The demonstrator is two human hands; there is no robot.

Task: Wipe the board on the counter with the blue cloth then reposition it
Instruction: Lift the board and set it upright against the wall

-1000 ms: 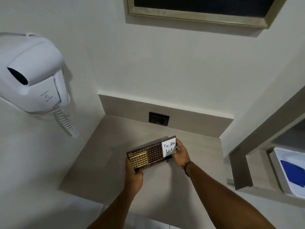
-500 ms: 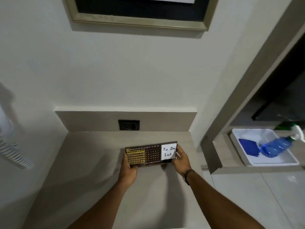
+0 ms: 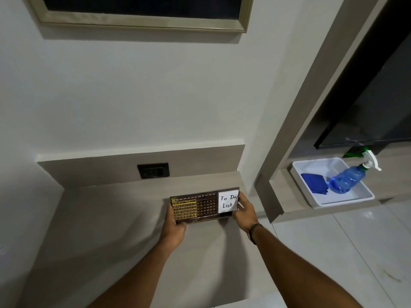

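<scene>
A dark brown calendar board (image 3: 201,205) with a gold date grid and a white "To Do List" panel is held just above the beige counter (image 3: 111,230), tilted up toward me. My left hand (image 3: 174,230) grips its lower left corner. My right hand (image 3: 243,211) grips its right end by the white panel. The folded blue cloth (image 3: 314,182) lies in a white tray (image 3: 347,200) on a low shelf to the right, apart from both hands.
A blue spray bottle (image 3: 349,180) with a white trigger lies in the same tray, beside the cloth. A black wall socket (image 3: 153,170) sits in the counter's backsplash. A framed picture (image 3: 142,21) hangs above. Tiled floor (image 3: 333,252) lies at the lower right.
My view has swung to the right, so the wall hair dryer has left the frame and the tray with cloth and bottle has come in. Both hands still hold the board, which is now more level.
</scene>
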